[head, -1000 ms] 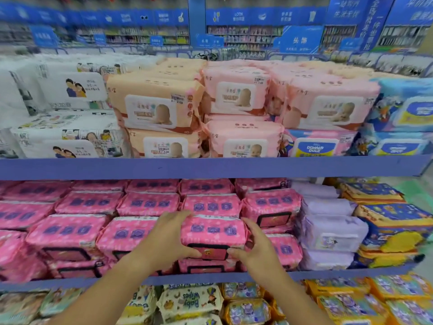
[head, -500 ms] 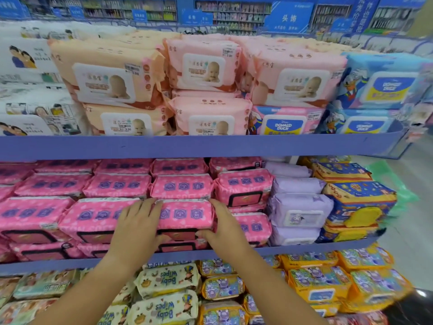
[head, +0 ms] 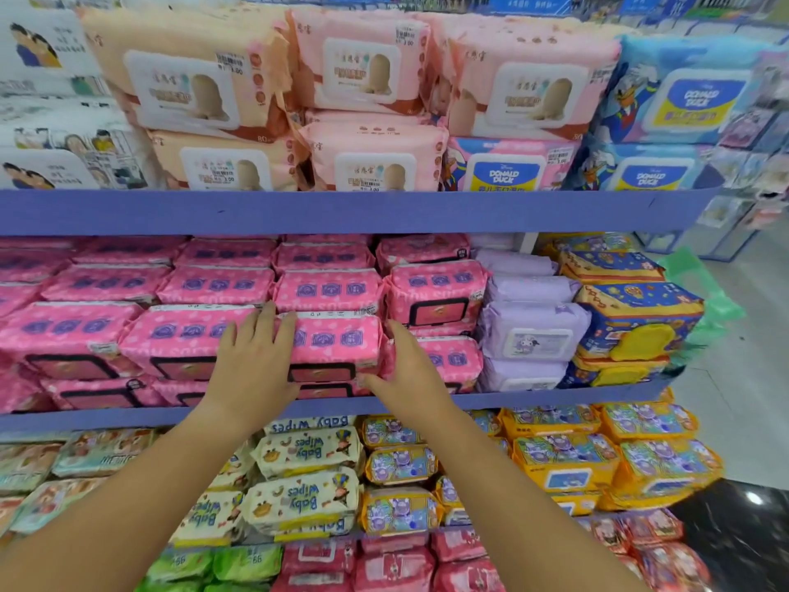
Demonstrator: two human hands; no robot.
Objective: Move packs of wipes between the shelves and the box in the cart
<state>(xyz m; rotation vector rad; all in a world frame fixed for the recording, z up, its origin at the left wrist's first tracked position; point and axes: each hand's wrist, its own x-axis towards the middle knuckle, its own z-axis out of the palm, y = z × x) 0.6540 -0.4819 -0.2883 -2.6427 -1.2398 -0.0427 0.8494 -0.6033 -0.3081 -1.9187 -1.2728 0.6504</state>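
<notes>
right in front, a pink pack of wipes (head: 337, 341) in the front row of the middle shelf (head: 128, 416), sat on top of another pink pack (head: 328, 390) and wedged among more of the same kind. lies crosswise to the reach, with its long axis left to right along the shelf lip. flanked at its left end by the left hand (head: 256, 361), laid flat with straight fingers over the top edge and touching the wrapper. flanked at its right end by the right hand (head: 410, 369), with fingers straight and slightly spread against the side and the thumb at the lower front corner. not curled round anything on either side, and about equally near, so probably set for a two-handed squeeze and a pull straight back toward the body. looks soft and puffy: glossy pink film with pale dots, three purple badges in a row on top, a dark-framed flap on the front face. likely to dent and slip under pressure.
</notes>
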